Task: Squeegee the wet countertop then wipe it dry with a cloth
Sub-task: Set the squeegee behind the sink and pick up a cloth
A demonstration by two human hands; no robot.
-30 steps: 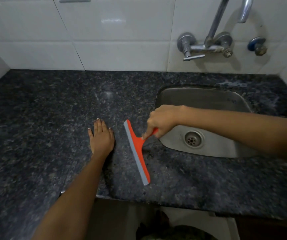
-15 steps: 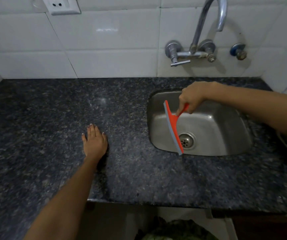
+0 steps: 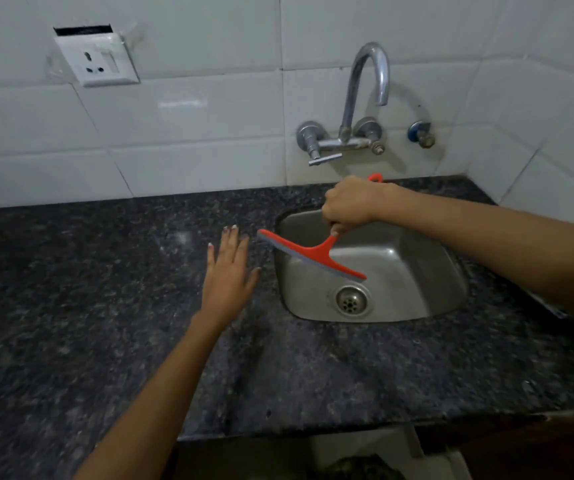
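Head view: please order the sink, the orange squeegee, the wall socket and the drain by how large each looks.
1. sink
2. orange squeegee
3. wall socket
4. drain

The socket stands farther away, so its true size against the squeegee is unsure.

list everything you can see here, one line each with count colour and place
countertop: 1, dark speckled stone, fills the lower view
sink: 1, steel, set into the countertop at right
drain: 1, steel, sink floor
faucet: 1, chrome gooseneck, on the wall above the sink
small valve: 1, blue and brass, wall right of the faucet
wall socket: 1, white, tiled wall at upper left
wall tiles: many, white, behind the countertop
squeegee: 1, orange with grey blade, held over the sink's left part
left hand: 1, open, fingers spread, on or just over the countertop left of the sink
right hand: 1, closed on the squeegee handle, above the sink's back edge
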